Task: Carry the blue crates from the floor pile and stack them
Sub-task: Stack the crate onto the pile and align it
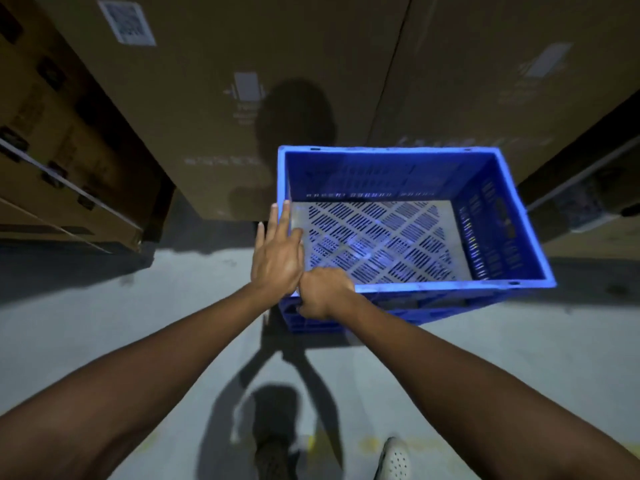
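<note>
Crate: blue, rigid slotted plastic, empty, likely light. Hold by rim. Right hand grips near corner; left hand fingers spread flat.

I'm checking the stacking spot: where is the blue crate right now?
In the head view the blue crate sits right of centre, close to tall cardboard boxes, with the right hand gripping its near left corner and the left hand flat beside it.

Crate: on floor, before boxes
Left hand: on crate's left rim
Right hand: at near-left corner, touching left hand
Shoe: behind crate
</note>
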Available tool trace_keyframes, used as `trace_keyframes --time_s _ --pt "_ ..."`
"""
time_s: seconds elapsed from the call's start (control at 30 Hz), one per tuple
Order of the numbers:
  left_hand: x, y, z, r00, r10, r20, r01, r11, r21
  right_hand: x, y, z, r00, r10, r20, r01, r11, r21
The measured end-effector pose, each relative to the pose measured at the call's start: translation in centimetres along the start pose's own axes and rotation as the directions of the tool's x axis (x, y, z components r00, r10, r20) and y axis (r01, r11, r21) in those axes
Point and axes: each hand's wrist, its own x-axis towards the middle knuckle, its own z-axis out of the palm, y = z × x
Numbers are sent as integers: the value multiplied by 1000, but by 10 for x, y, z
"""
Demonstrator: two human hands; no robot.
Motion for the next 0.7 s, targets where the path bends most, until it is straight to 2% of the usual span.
trace_keyframes --time_s 0.07,0.13,0.27,0.4,0.53,0.7 --pt "1 17 1 998 57 12 -58 997 55 -9 21 2 1000 -26 10 26 1000 13" --pt "-1 45 9 994 91 59 -92 995 25 -24 52 5 1000 -13 -6 13 1000 4" --pt "4 123 40 954 169 248 -166 986 -30 -56 137 12 996 81 -40 -83 995 -59" --pt "20 193 69 922 186 340 -179 982 -53 -83 204 15 986 164 -24 -165 983 -82" --pt "31 239 83 904 168 392 -169 985 -32 -102 242 14 980 191 -57 -195 977 -89" --pt "31 248 83 901 77 426 -83 997 -3 -105 247 18 981 152 -123 -158 986 -46"
